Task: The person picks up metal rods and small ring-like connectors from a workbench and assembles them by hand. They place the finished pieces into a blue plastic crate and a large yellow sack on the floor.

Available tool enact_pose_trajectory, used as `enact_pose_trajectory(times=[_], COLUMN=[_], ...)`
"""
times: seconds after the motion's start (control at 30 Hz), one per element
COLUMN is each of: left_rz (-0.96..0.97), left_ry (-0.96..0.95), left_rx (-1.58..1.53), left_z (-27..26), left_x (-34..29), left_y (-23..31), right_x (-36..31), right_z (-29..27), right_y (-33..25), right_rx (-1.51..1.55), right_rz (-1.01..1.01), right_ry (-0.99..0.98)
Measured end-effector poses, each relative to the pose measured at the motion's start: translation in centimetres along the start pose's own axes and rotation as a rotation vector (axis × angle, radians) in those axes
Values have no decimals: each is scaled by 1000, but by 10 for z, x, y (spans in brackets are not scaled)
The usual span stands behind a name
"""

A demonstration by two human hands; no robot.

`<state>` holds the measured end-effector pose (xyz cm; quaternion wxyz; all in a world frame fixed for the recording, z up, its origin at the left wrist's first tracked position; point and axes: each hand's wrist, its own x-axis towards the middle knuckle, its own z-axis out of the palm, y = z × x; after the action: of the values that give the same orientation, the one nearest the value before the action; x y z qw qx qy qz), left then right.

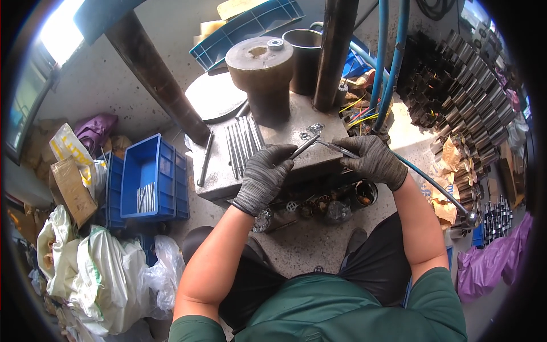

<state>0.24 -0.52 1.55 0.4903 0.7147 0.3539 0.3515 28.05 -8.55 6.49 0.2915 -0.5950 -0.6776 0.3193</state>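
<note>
Both my hands wear grey knitted work gloves and meet over the front of a metal bench [279,165]. My left hand [265,175] is closed around a thin metal rod [306,146], whose far end points up and right. My right hand [373,161] grips a slim dark tool with a bright tip [339,149]; its exact kind is unclear. The tip reaches the rod's end, and I cannot tell whether they touch. Just beyond lie small flat metal rings [312,132]. Left of them several similar rods [242,145] lie side by side, with one rod [205,159] apart.
A thick flanged metal cylinder [259,71] stands mid-bench between two dark columns [159,74]. Blue hoses [393,62] hang at right. At left are a blue crate [171,176] with rods inside and white sacks [105,279]. Stacked metal tubes [473,85] line the right side.
</note>
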Motion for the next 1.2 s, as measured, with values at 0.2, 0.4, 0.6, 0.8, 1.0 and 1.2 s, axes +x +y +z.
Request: enact_pose_trajectory(times=[0.2,0.4,0.6,0.8,1.0,1.2], left_rz=[-154,-313,-409,-505,-611,-333], left_ry=[-158,-210,-240,-343,-386,-171], left_rx=[-339,-416,-610,-855,-1107,-687], left_z=[-1,0,0,-4,-7,-23], left_x=[-3,-5,-5,-5,1,-2], left_y=[5,8,3,2,5,9], right_x=[-2,0,1,3,-1,-4], right_z=[4,11,11,10,23,13], right_y=[-12,-8,-6,2,4,2], right_rx=[-41,-118,-146,-13,323,667], right_rz=[-48,-127,-89,-104,-116,225], right_ry=[-187,-195,-228,-275,-316,-323])
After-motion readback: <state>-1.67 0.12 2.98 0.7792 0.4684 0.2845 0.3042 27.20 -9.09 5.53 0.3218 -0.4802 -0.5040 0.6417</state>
